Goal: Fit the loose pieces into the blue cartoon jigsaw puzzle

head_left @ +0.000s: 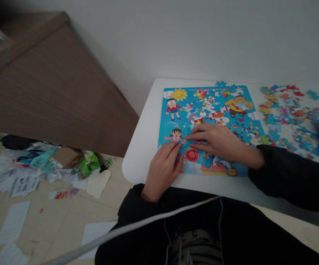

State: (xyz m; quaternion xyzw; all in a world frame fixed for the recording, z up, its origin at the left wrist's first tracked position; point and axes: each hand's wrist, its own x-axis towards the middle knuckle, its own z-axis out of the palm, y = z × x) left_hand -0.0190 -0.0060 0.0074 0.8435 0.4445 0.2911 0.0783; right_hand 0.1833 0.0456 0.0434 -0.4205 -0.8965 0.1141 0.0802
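Note:
A blue cartoon jigsaw puzzle (pixel 173 123) lies on a white table, with printed figures, a sun and a red lollipop. My left hand (pixel 163 167) rests at its lower left, fingertips stretched onto the surface just below a figure in pink (pixel 176 133). From the right, my right hand (pixel 217 140) reaches over the puzzle. Its fingers are extended and slightly apart, the tips touching the surface beside the same figure, close to the left fingertips. No loose piece shows in either hand, though the undersides of the fingers are hidden.
Loose jigsaw pieces (pixel 286 110) are heaped right of the puzzle, and one piece (pixel 220 84) sits at its top edge. The white table (pixel 141 147) stands against a wall. A brown wooden cabinet (pixel 65 81) is at left, with bags and papers (pixel 24 184) on the floor. A pale cable (pixel 148 219) crosses in front.

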